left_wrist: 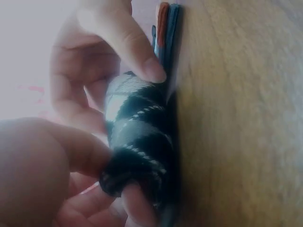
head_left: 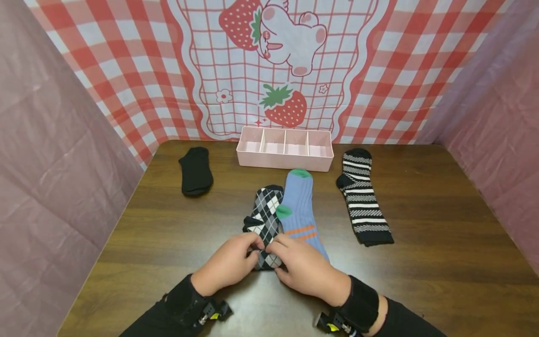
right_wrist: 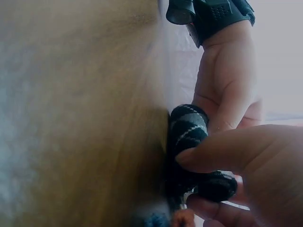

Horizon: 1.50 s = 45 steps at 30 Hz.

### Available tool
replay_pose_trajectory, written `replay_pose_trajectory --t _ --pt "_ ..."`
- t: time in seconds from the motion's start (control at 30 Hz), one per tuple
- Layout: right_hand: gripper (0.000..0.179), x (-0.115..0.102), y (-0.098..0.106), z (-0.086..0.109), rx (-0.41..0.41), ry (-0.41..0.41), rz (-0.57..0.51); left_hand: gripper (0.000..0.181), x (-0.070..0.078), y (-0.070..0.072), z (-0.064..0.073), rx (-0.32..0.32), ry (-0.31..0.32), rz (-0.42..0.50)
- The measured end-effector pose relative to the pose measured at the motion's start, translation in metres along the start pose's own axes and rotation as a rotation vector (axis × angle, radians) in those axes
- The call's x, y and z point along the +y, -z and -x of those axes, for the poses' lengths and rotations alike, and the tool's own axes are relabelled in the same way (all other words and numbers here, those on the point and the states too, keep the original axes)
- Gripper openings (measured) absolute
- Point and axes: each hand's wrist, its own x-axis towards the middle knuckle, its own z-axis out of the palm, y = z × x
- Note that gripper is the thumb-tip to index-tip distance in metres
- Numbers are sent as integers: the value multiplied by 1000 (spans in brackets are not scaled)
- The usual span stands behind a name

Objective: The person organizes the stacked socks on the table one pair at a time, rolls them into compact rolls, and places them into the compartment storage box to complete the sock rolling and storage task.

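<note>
A black, grey and white argyle sock [head_left: 265, 215] lies in the middle of the brown table [head_left: 442, 234], its near end rolled up. My left hand [head_left: 229, 267] and right hand [head_left: 301, 269] both pinch that rolled end [left_wrist: 137, 146] [right_wrist: 189, 137] with thumbs and fingertips. A blue sock [head_left: 299, 206] with green toe and heel and orange stripes lies right beside it, partly under my right hand. Its orange and blue edge [left_wrist: 165, 28] shows in the left wrist view.
A pink divided tray [head_left: 285, 149] stands at the table's back centre. A black ankle sock [head_left: 195, 171] lies at the back left, a black and white striped sock [head_left: 362, 199] to the right. Checked cloth with strawberries hangs behind.
</note>
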Motion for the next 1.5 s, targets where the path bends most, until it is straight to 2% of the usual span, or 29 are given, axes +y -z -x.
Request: replay_pose_trajectory --t 0.1,0.23,0.57,0.87,1.07,1.2,1.5 --pt "40 0 0 -1 -4 31 49 13 0 1 -1 0 36 33" --pt "35 1 -1 0 10 37 64 15 0 0 -1 20 21 15" --pt "18 5 -5 -2 29 -18 -82 11 -1 4 3 67 -133 -123" --pt "17 7 -5 0 35 -86 -189 9 3 10 6 -14 -217 -153" --pt "19 6 -3 0 4 -159 -295 26 3 12 7 -37 -243 -181" --pt "19 7 -3 0 -6 -187 -342 29 2 12 6 -46 -248 -189" --pt "19 5 -4 0 24 -176 -291 25 -2 12 6 -29 -232 -160"
